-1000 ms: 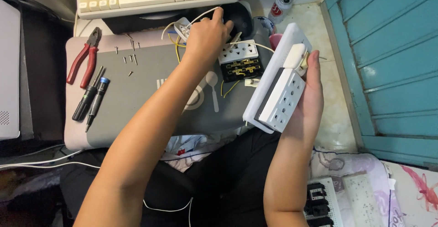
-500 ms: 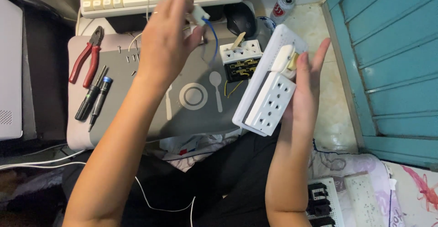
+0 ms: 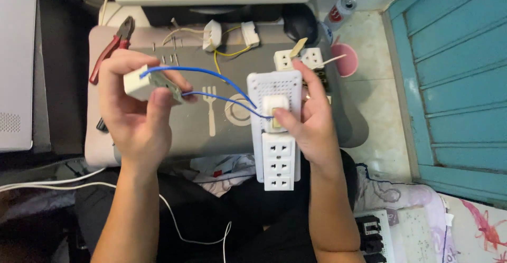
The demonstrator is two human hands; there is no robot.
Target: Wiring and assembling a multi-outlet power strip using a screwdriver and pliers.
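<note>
White socket panel (image 3: 278,152), upright over the grey surface's (image 3: 132,152) near edge, gripped by the right hand (image 3: 311,128), thumb on its switch module. Left hand (image 3: 134,112) pinches a small white module (image 3: 138,82); blue wires (image 3: 211,74) join them. Keep wires slack, panel steady.

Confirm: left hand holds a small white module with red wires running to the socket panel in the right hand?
Not quite: the wires are blue, not red, as the head view shows. The rest holds: left hand holds the small white module, and the right hand holds the socket panel.
</note>
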